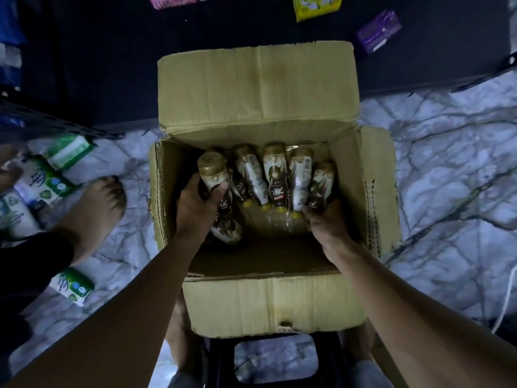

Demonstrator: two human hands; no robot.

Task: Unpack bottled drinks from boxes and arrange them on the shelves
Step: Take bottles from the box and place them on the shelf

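Down in the cardboard box of bottles, left hand and right hand each grip one.

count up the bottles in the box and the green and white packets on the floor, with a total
bottled drinks in the cardboard box: 7 (some overlap)
green-and-white packets: 4
total: 11

An open cardboard box holds brown, gold-capped bottles leaning along its far wall. The leftmost bottle stands higher.
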